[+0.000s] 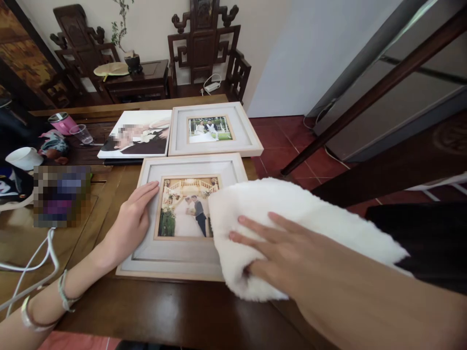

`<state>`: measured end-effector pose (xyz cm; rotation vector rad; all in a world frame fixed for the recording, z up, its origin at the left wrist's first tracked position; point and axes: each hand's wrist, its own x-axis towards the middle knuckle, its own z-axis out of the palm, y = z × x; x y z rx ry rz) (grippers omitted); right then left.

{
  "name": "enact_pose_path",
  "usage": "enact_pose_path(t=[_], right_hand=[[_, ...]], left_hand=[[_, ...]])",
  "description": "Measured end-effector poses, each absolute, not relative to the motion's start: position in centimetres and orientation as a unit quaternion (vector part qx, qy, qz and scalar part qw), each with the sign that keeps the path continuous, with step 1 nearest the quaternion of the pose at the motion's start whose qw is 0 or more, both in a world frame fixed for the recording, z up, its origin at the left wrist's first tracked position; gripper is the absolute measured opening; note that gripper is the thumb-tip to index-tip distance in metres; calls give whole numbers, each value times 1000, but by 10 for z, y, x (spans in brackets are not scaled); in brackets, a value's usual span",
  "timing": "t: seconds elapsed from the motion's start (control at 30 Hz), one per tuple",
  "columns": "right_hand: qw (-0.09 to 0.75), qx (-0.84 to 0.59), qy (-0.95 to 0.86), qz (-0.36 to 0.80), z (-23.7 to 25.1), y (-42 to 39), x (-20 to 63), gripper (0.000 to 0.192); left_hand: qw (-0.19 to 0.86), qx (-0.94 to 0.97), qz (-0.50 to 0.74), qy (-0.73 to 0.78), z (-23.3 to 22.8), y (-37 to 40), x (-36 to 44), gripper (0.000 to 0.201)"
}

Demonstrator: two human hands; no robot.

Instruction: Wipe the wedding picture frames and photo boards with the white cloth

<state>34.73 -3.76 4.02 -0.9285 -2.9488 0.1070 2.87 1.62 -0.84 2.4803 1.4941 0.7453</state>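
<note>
Two hands work one pale wooden picture frame [182, 253] on the dark wooden surface [175, 311]: the left hand [133, 221] lies flat, fingers extended, steadying its edge, while the right hand [277, 248] presses a fluffy white cloth [302, 214] over its right side, apparently mid-wipe; the uncovered glass seems due next.

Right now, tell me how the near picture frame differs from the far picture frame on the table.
The near picture frame lies under both hands: the left hand rests flat on its left border and the right hand presses a white fluffy cloth over its right side. The far picture frame is untouched and uncovered. The near frame's photo is upright in format; the far frame's is wider than tall. Both are pale, lie flat and hold a photo of a couple.
</note>
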Motion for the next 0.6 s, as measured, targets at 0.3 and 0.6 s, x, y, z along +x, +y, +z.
enact_pose_path(t=[0.3,0.6], right_hand=[[-51,-378,-923,43,49,8,329,61],[-118,-386,-915,-13,49,24,310,53]], left_hand=[[64,853,234,462,-10,24,18,51],[73,836,235,491,-8,18,23,48]])
